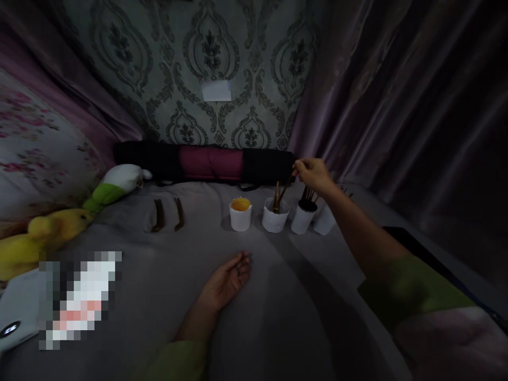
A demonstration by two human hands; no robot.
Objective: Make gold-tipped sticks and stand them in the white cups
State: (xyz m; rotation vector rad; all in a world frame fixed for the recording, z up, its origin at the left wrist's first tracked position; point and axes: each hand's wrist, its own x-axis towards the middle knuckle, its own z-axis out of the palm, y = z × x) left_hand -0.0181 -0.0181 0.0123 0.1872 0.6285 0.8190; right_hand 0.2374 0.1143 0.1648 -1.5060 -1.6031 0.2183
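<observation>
My right hand [313, 173] is closed in a pinch on the upper end of a thin brown stick [286, 186], which slants down into a white cup [275, 222]. Inside that cup stand golden-brown pieces [277, 200]; their kind is hard to tell in the dim light. Below the cups, my left hand [232, 279] lies on the grey sheet with fingers loosely curled and nothing in them. A white cup with yellow contents [240, 218] stands to the left. Right of the middle cup is a white cup with dark sticks [301, 221], partly under my right arm.
Another white container [324, 221] stands at the right. Two curved brown pieces [159, 216] lie left of the cups. A black and maroon roll [210, 162] runs along the wall. Plush toys [59, 228] and a white device [19, 307] are at left; curtains [397, 95] hang right.
</observation>
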